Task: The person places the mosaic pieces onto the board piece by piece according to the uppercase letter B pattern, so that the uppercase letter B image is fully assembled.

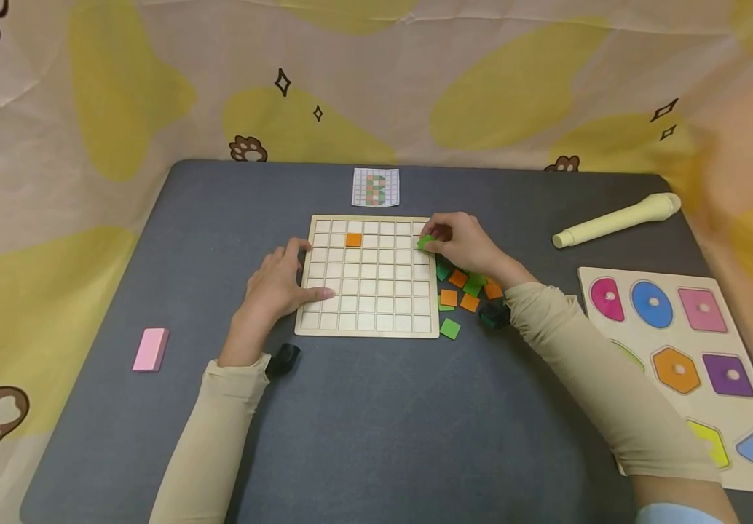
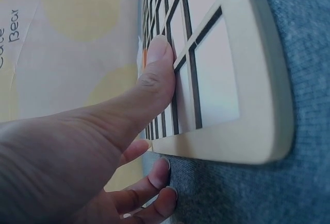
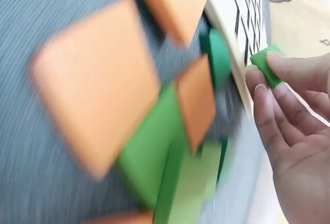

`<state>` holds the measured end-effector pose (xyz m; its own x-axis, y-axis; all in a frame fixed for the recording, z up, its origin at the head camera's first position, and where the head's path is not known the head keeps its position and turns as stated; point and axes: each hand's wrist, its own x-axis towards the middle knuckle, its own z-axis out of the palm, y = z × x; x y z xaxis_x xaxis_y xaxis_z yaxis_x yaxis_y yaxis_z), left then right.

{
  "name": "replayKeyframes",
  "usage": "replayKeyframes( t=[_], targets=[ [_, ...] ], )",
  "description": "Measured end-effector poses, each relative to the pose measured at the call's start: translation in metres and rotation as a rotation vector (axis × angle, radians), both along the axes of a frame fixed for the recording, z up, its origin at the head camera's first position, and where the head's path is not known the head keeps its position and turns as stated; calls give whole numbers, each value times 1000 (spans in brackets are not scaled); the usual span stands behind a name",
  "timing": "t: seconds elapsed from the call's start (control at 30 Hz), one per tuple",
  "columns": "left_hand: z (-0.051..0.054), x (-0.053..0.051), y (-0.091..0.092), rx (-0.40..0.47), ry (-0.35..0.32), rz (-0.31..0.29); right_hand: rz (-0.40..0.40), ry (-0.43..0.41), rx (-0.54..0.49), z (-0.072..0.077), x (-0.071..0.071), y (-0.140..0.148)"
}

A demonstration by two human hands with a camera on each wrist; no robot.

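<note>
A wooden grid board (image 1: 368, 324) lies flat, with one orange square tile (image 1: 353, 240) in a cell of its second row. My left hand (image 1: 273, 286) is at the board's left edge. Its thumb (image 2: 159, 54) rests on the grid, while the other fingers lie along the side. A green square tile (image 1: 425, 241) is pinched between thumb and fingers of my right hand (image 1: 464, 241), above the board's upper right edge. Orange and green tiles (image 1: 470, 303) lie loose just right of the board, blurred in the right wrist view.
Behind the board lies a small pattern card (image 1: 376, 188). A pink block (image 1: 151, 349) is at the left. To the right are a cream microphone-shaped object (image 1: 615, 220) and a shape puzzle board (image 1: 665, 327), partly under the right forearm.
</note>
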<state>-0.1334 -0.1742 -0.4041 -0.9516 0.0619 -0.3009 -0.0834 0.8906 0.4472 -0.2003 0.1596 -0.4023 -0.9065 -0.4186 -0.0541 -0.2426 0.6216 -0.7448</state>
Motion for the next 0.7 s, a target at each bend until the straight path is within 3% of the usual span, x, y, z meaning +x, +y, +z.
replayKeyframes(
  t=[0.17, 0.43, 0.6, 0.7],
  targets=[
    [0, 0, 0, 1, -1, -1, -60, 26, -98, -5, -5, -23],
    [0, 0, 0, 4, -1, 4, -187, -31, -181, -11, -12, -58],
    [1, 0, 0, 8, -2, 5, -185, -65, -223, -15, -15, -72],
    [1, 0, 0, 12, -4, 7, -167, -44, -207, -16, -16, -79]
  ],
)
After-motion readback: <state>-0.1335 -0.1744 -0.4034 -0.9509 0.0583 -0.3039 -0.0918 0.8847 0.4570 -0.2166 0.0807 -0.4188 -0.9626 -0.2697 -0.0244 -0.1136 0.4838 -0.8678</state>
